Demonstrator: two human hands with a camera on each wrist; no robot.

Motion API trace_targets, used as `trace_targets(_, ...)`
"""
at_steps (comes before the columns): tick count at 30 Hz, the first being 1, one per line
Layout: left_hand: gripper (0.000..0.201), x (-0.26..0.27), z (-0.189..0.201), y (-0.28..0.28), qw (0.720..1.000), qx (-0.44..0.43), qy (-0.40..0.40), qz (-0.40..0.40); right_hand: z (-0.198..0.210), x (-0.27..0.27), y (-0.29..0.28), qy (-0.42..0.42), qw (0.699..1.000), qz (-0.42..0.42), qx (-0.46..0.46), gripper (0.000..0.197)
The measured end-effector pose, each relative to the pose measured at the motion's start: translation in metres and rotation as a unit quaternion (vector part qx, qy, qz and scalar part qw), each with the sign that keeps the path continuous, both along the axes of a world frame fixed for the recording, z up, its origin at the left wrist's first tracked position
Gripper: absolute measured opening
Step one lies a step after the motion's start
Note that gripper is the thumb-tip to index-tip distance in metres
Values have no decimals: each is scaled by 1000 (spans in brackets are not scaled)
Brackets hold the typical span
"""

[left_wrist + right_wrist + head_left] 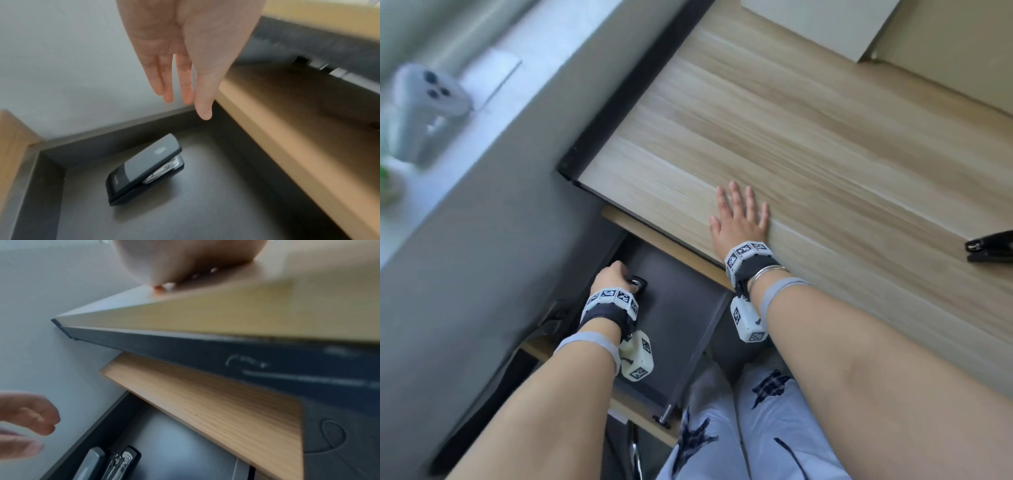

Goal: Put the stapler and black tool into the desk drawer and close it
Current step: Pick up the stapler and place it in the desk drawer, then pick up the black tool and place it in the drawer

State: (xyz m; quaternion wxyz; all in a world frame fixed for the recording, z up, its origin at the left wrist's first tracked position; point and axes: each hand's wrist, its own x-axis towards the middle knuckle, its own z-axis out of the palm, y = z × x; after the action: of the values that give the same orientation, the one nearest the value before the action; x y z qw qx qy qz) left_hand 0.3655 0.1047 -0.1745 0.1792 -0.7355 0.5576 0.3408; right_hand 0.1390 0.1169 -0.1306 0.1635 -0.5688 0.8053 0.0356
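The dark grey desk drawer (688, 318) stands pulled out under the wooden desk top (825, 137). A black stapler (639, 284) (144, 168) (115, 464) lies on the drawer floor near its left wall. My left hand (613, 274) (186, 105) hovers just above it with relaxed fingers, holding nothing. My right hand (739, 219) lies flat, fingers spread, on the desk top near its front edge. The black tool (991, 246) sits on the desk at the far right, an arm's reach from my right hand.
A white game controller (424, 102) rests on the windowsill at the left. A white sheet (818, 24) lies at the back of the desk. My knees in light trousers (756, 428) sit just behind the drawer front. A grey wall runs along the drawer's left side.
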Motion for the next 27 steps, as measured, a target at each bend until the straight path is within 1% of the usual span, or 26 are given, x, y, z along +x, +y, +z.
trace_targets(4, 34, -20, 44, -8, 999, -31, 23, -15, 18, -13, 1, -54, 997, 23, 47, 60)
trace_targets(7, 31, -45, 77, -20, 997, -52, 43, -37, 33, -27, 10, -69, 995, 17, 63, 57)
trace_targets(11, 35, -92, 116, -38, 991, -65, 80, -80, 51, -61, 21, -90, 992, -27, 84, 54)
trace_targets(14, 35, -134, 134, -48, 985, -83, 94, -119, 68, -100, 29, -83, 991, -65, 87, 52)
trace_targets(20, 37, -236, 146, -51, 969, -91, 105, -202, 89, -193, 60, -52, 983, -155, 87, 51)
trace_targets(24, 36, -305, 138, -41, 960, -76, 141, -230, 92, -255, 91, -12, 973, -208, 96, 48)
trace_targets(27, 33, -348, 129, -31, 953, -71, 150, -254, 93, -298, 114, 13, 963, -247, 108, 47)
